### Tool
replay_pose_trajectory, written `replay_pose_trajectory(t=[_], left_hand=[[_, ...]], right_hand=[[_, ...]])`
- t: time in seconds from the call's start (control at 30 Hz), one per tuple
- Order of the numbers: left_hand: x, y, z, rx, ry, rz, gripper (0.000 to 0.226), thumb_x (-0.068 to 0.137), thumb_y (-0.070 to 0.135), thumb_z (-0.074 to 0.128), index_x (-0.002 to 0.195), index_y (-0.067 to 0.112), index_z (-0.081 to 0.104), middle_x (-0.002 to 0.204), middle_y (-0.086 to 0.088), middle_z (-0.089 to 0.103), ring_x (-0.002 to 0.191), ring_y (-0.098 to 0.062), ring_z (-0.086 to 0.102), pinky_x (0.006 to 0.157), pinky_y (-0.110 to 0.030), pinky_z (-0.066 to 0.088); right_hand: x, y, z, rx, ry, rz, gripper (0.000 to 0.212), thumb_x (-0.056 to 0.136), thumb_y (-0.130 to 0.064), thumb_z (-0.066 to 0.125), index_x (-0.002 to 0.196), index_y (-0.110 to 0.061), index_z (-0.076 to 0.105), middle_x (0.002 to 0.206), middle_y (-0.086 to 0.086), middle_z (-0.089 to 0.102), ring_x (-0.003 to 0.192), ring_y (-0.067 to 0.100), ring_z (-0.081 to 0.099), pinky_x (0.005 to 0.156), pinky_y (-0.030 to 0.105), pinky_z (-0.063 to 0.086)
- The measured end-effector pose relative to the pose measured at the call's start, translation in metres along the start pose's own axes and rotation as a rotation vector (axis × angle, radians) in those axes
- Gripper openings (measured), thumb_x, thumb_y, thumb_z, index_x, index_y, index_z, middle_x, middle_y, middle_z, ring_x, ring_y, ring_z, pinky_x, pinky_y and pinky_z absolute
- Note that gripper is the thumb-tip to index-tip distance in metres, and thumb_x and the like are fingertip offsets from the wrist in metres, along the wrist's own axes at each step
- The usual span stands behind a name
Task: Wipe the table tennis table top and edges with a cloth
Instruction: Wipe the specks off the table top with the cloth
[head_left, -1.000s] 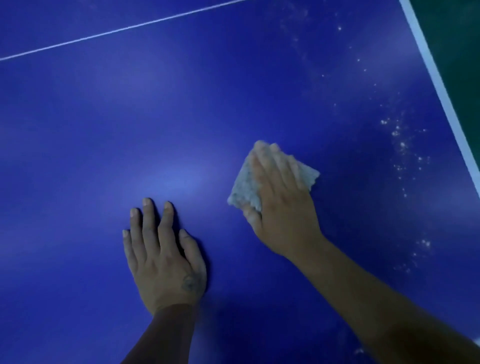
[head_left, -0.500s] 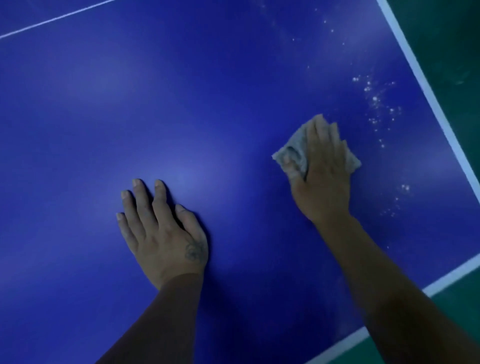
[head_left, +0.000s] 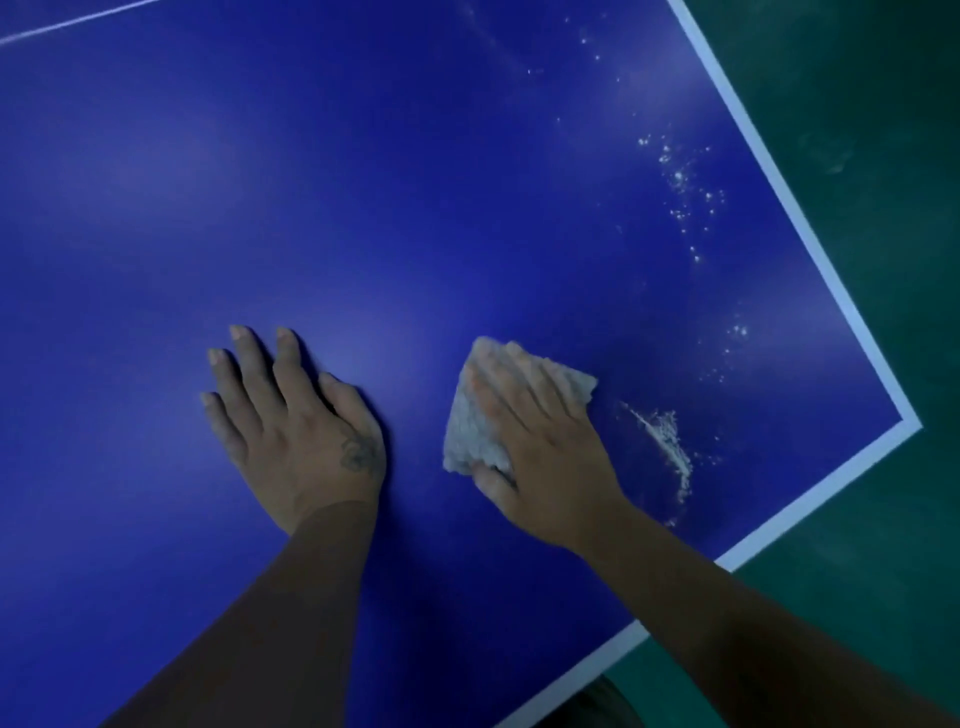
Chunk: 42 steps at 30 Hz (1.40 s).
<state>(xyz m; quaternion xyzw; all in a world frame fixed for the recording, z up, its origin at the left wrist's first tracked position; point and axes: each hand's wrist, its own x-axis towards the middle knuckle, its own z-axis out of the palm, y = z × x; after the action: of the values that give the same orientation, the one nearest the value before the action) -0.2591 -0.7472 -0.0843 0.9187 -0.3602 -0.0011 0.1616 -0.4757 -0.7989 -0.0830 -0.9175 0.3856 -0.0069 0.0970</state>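
Observation:
The blue table tennis table top (head_left: 415, 208) fills most of the view, with a white line along its right and near edges that meets at a corner (head_left: 906, 423). My right hand (head_left: 545, 457) presses a folded pale grey cloth (head_left: 475, 431) flat on the table with straight fingers, the thumb at the cloth's near edge. My left hand (head_left: 301, 431) rests flat on the table to the cloth's left, fingers spread. A smear of white dust (head_left: 670, 447) lies just right of the cloth, and white specks (head_left: 685, 192) dot the surface toward the right edge.
Dark green floor (head_left: 857, 260) lies beyond the right and near edges of the table. A thin white centre line (head_left: 67, 23) crosses the far left of the top.
My right hand has pulled the cloth back toward me and leftward, leaving a white dust smear to its right. The view shifted, so the table's corner now shows. My left hand stays flat.

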Motion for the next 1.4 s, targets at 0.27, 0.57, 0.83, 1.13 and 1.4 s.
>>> replay_pose_trajectory(t=[0.27, 0.57, 0.83, 1.13, 1.4], left_hand=[[-0.002, 0.003, -0.008, -0.046, -0.039, 0.001, 0.056, 0.112, 0.036, 0.037, 0.165, 0.016, 0.040, 0.180, -0.009, 0.021, 0.169, -0.029, 0.009, 0.137, -0.052, 0.004], [-0.015, 0.011, -0.005, -0.186, -0.037, 0.359, 0.044, 0.111, 0.016, 0.046, 0.152, 0.003, 0.055, 0.169, -0.016, 0.044, 0.164, -0.035, 0.028, 0.136, -0.056, 0.013], [-0.065, 0.083, 0.002, -0.225, -0.197, 0.516, 0.047, 0.119, 0.024, 0.035, 0.161, 0.009, 0.048, 0.174, -0.011, 0.036, 0.166, -0.032, 0.023, 0.137, -0.054, 0.013], [-0.070, 0.088, 0.010, -0.078, -0.190, 0.539, 0.055, 0.117, 0.037, 0.038, 0.167, 0.014, 0.040, 0.179, -0.010, 0.027, 0.168, -0.032, 0.016, 0.136, -0.056, 0.013], [-0.070, 0.090, 0.009, -0.080, -0.187, 0.540, 0.054, 0.116, 0.034, 0.042, 0.166, 0.013, 0.042, 0.178, -0.010, 0.027, 0.168, -0.032, 0.016, 0.135, -0.056, 0.013]], right_hand=[[-0.015, 0.034, -0.016, 0.020, 0.031, 0.465, 0.082, 0.108, -0.056, 0.035, 0.173, -0.016, 0.004, 0.181, 0.005, 0.000, 0.168, 0.029, 0.000, 0.135, 0.055, 0.010], [-0.050, 0.077, -0.020, -0.074, 0.014, 0.463, 0.079, 0.112, -0.053, 0.039, 0.173, -0.016, 0.006, 0.181, 0.005, 0.000, 0.168, 0.029, 0.001, 0.136, 0.053, 0.008], [-0.124, 0.053, -0.005, -0.126, -0.104, 0.063, 0.101, 0.095, -0.059, 0.058, 0.173, -0.025, 0.004, 0.181, 0.001, 0.004, 0.167, 0.029, 0.005, 0.135, 0.053, 0.009], [-0.129, 0.015, 0.007, -0.024, -0.063, 0.207, 0.094, 0.096, -0.054, 0.048, 0.173, -0.019, 0.010, 0.182, 0.005, 0.001, 0.167, 0.033, 0.002, 0.134, 0.056, 0.003], [-0.140, 0.105, -0.007, -0.128, -0.120, 0.198, 0.094, 0.099, -0.059, 0.046, 0.172, -0.027, -0.006, 0.181, 0.004, -0.002, 0.167, 0.033, 0.003, 0.133, 0.057, 0.011]])
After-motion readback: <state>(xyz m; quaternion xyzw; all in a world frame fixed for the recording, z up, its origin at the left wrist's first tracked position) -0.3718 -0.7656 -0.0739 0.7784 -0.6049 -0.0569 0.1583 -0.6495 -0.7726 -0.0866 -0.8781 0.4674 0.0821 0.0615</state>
